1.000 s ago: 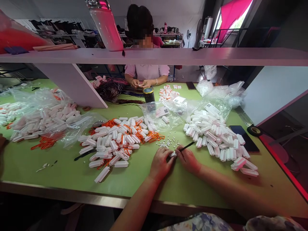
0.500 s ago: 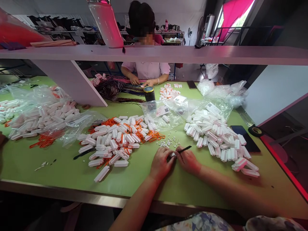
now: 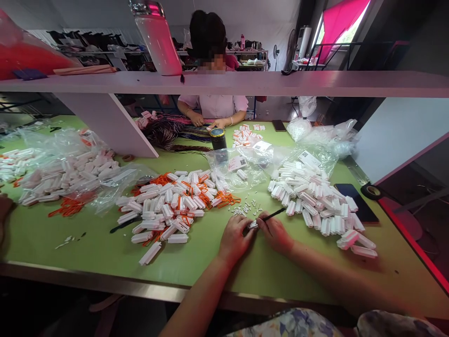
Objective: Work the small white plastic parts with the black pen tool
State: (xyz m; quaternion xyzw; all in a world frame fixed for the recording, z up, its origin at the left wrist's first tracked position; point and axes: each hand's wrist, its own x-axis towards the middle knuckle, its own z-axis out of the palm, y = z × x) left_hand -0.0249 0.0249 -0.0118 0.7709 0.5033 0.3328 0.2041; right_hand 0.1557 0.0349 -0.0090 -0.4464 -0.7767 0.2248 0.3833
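Observation:
Closed fingers of my left hand (image 3: 234, 238) grip a small white plastic connector housing (image 3: 253, 224), mostly covered by the fingers. Just to its right, my right hand (image 3: 275, 233) pinches a thin black pen-like tool (image 3: 274, 215), its free end slanting up to the right. The tool's other end is at the housing; whether they touch I cannot tell. Small white pegs (image 3: 245, 207) lie scattered just beyond my hands. Left of them spreads a heap of white housings mixed with orange parts (image 3: 168, 201). On the right is another heap of white housings (image 3: 312, 196).
A clear labelled bag (image 3: 242, 171) lies behind the pegs, beside a black can (image 3: 218, 139). A shelf (image 3: 245, 83) crosses above the table. Opposite, a co-worker's hands (image 3: 210, 122) rest near bundled wires (image 3: 164, 131). A dark phone (image 3: 361, 206) and black tape roll (image 3: 372, 191) lie right.
My right hand has shifted slightly to the right, and the black tool with it. My left hand stays in place with the housing. The view has tipped slightly.

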